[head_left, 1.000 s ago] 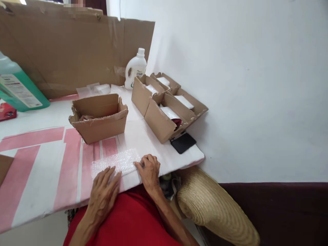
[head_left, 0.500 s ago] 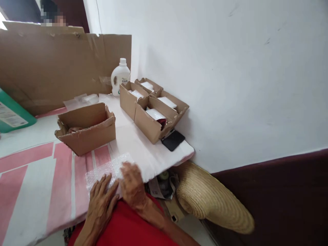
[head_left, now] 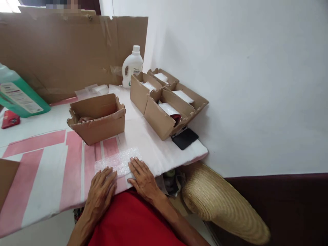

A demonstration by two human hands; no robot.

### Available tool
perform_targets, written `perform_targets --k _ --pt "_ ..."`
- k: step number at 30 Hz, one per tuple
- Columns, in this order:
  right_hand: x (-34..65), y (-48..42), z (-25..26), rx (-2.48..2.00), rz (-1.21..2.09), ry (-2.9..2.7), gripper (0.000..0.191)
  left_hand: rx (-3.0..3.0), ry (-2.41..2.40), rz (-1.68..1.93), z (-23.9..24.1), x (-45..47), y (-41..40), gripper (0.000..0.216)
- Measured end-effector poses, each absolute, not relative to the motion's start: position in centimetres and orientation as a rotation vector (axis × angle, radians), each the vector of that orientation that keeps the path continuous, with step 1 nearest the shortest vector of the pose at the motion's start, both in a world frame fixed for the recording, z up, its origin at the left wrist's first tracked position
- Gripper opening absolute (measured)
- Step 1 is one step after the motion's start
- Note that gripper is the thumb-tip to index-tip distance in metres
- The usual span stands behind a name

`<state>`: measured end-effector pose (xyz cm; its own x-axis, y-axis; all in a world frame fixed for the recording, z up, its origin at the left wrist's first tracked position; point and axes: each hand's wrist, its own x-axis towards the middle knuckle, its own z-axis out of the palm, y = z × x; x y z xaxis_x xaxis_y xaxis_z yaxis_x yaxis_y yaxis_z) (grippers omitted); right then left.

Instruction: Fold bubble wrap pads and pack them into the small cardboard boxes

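A sheet of clear bubble wrap (head_left: 118, 162) lies flat near the front edge of the table (head_left: 51, 191). My left hand (head_left: 101, 186) rests with its fingertips on the wrap's near left part, fingers stretched out. On its right end lies my right hand (head_left: 141, 176), palm down with the fingers extended. Neither hand grasps anything. Just beyond the wrap stands an open cardboard box (head_left: 105, 128) with something brownish inside, mostly hidden by the walls.
Several cardboard boxes (head_left: 160, 119) holding white packets stand by the wall, a black flat object (head_left: 185, 138) beside them. Behind are a white jug (head_left: 132, 66) and a cardboard panel (head_left: 77, 51). A green jug (head_left: 23, 94) and red phone (head_left: 10, 119) lie left; a straw hat (head_left: 217, 201) is below right.
My right hand, blurred and raised earlier, now lies flat on the bubble wrap's right end, farther from the left hand. The camera view has shifted, bringing the red phone into sight.
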<state>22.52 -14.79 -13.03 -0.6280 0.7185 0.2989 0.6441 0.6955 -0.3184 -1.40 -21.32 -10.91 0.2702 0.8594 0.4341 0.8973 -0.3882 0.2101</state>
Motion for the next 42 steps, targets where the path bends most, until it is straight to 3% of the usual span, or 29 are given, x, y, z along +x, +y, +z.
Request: perform_targets --k 4,8,11,23,28,34,42 --pt "22.2 -14.7 -13.4 -1.039 0.247 -2.497 0.058 -2.218 -1.895 -0.817 -10.3 -4.6 -21.0 0.038" --pt "22.3 -14.6 -13.4 -1.038 0.243 -2.495 0.058 -2.101 -2.172 -0.650 -9.7 -6.9 -19.2 0.047" --pt "22.4 -14.7 -13.3 -1.043 0.243 -2.490 0.060 -2.184 -2.286 -0.551 -9.2 -7.5 -17.6 0.040" --pt "22.4 -15.4 -13.1 -1.137 0.192 -2.479 0.065 -2.242 -2.389 -0.701 -8.0 -7.6 -15.6 0.034" --pt "22.7 -15.0 -13.0 -1.120 0.185 -2.455 0.064 -2.210 -2.603 -1.194 -6.9 -6.2 -16.6 0.029" --pt "21.1 -15.0 -11.1 -0.934 0.094 -2.471 0.065 -1.778 -3.131 -1.660 -6.4 -4.0 -18.2 0.044" --pt "17.4 -15.6 -11.4 -0.783 0.120 -2.502 0.030 -1.437 -3.222 -1.905 -5.7 -2.6 -18.2 0.053"
